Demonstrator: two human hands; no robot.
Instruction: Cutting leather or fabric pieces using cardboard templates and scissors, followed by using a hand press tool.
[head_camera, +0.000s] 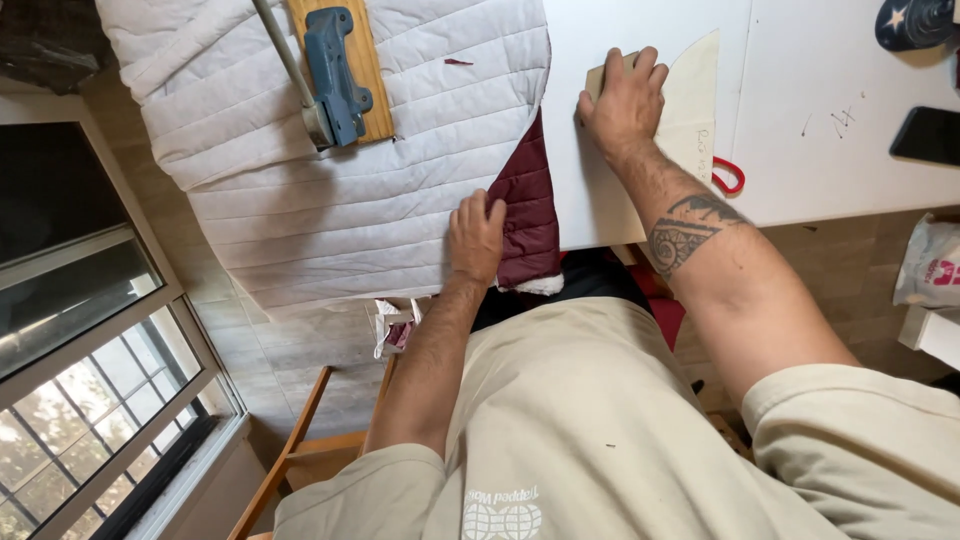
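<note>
My left hand rests with curled fingers on the edge of a maroon quilted fabric piece. That piece lies where a large white quilted fabric meets the white table. My right hand, on a tattooed forearm, presses down on a small tan card piece. The fingers curl over its far edge. A cream curved paper pattern lies flat just right of that hand. A red scissors handle pokes out beside my right wrist.
A wooden board carrying a blue metal handle and a metal rod sits on the white quilt. A black phone and a dark cap lie at the table's right. A wooden chair stands by the window.
</note>
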